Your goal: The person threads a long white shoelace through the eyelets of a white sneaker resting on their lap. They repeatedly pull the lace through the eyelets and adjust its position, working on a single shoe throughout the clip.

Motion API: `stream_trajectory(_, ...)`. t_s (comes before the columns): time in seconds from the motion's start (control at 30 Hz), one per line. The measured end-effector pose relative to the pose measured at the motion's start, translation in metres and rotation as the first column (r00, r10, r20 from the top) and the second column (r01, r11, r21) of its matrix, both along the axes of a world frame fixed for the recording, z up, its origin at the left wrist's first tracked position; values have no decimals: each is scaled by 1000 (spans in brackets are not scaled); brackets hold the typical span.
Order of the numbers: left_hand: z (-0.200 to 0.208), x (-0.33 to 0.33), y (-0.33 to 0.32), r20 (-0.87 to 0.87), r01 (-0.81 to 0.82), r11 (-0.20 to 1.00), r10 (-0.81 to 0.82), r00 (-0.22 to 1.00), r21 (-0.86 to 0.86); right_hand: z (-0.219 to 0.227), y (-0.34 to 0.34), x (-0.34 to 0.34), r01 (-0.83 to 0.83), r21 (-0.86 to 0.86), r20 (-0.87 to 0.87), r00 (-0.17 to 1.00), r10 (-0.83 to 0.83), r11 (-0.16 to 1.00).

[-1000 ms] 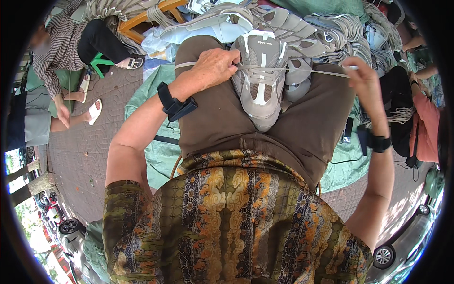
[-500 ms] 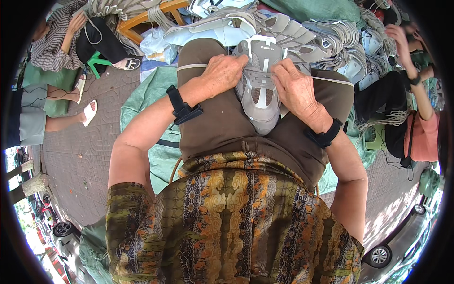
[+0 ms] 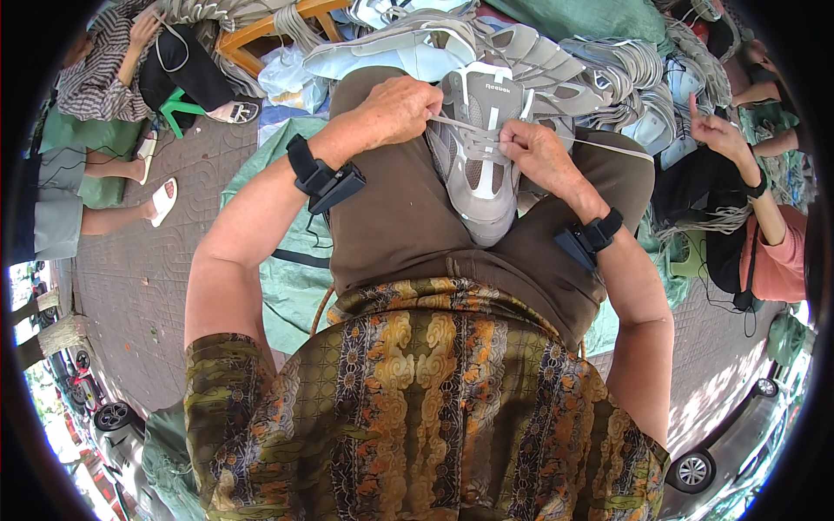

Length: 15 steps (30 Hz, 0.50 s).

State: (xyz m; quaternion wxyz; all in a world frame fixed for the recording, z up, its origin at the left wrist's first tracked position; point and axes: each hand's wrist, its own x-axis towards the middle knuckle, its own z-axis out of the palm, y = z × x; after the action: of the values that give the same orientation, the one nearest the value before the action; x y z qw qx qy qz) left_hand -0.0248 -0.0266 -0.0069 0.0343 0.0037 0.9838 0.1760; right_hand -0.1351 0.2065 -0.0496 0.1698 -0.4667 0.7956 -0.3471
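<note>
A grey and white sneaker upper rests between my knees, its toe toward me and its tongue away. My left hand is off to the left of the sneaker, pinching a light grey shoelace that runs taut to the eyelets. At the right side of the lacing, my right hand has its thumb and forefinger pinched close against the lace. Another length of lace trails from there to the right over my knee.
Piles of similar grey shoe uppers lie beyond my knees, beside a wooden frame and a white plastic bag. Green sheeting spreads under my legs. People sit at left and right; one in pink raises a hand.
My left hand has moved left and up, away from the sneaker, drawing the lace out straight. My right hand has shifted slightly down. The person at the right has lowered a hand.
</note>
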Motion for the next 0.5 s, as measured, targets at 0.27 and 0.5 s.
stream_trajectory(0.27, 12, 3, -5, 22, -4, 998, 5, 1000, -59, 9, 8, 8, 60, -108, 7, 998, -60, 992)
stream_trajectory(0.5, 30, 14, -21, -1, 44, 984, -45, 999, -171, 23, 31, 2, 117, 123, -574, 819, -26, 985)
